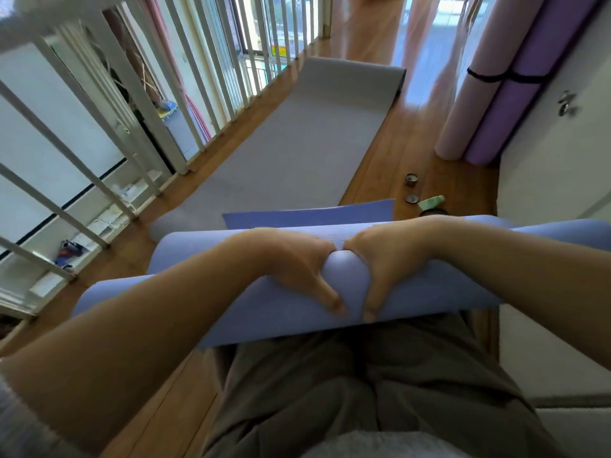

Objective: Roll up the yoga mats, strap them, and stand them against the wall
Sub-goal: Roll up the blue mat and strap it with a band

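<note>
"While both hands grip the blue mat at its middle, what worries you most?"

"No strap is round it that I can see. The left hand and right hand sit side by side, nearly touching, fingers curled over the far side of the roll and thumbs pressed into the near side. A flat blue flap shows just behind the roll. If that is its loose tail, I'd judge the coil could spring open the moment the squeeze eases."

"And the ends?"

"Neither is supported. With the grip so central, the layers could slide out sideways, or an end could sag."

"Which way does it lie?"

"Its long axis runs left to right across the person's thighs, apparently held off the floor, the left end nearer the camera. That sets it crosswise to the grey mat, which lies flat and stretches away beside the railing."

"Anything in the way?"

"Small tins sit on the floor between the person and the pink roll and purple roll, which stand bound by a black strap. A careless step there could kick them."
</note>
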`<move>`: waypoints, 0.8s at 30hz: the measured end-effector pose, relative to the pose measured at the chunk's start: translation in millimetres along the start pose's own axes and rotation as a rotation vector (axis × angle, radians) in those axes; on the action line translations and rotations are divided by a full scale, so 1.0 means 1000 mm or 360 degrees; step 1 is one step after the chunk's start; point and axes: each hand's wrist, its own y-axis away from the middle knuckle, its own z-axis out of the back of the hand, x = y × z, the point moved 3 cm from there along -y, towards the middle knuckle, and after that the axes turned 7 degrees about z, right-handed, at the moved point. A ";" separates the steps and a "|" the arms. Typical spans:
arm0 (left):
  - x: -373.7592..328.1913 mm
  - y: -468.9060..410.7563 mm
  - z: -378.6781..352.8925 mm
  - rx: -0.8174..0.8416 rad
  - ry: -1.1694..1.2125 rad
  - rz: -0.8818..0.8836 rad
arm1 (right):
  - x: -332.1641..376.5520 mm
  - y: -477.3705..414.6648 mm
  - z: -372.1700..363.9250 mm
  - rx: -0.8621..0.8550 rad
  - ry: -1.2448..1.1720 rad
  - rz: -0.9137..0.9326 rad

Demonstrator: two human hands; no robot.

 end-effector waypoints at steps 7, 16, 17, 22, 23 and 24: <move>-0.015 0.010 -0.028 -0.0610 -0.0400 0.0199 | -0.014 -0.021 0.004 0.0137 -0.0118 -0.0036; -0.003 -0.010 0.000 -0.0362 -0.0250 0.0188 | 0.005 -0.001 0.002 -0.0354 0.0239 -0.0220; -0.008 -0.009 -0.002 -0.0423 -0.0366 0.0230 | 0.001 -0.006 0.006 -0.0243 0.0174 -0.0254; -0.010 -0.008 -0.004 -0.0640 -0.0367 0.0193 | -0.002 -0.008 0.017 -0.0229 0.0044 -0.0182; -0.005 -0.011 0.000 -0.0595 -0.0303 0.0172 | -0.002 -0.003 0.012 -0.0357 0.0176 -0.0225; 0.001 -0.015 0.004 -0.0526 -0.0233 0.0164 | 0.000 -0.002 0.006 -0.0509 0.0380 -0.0285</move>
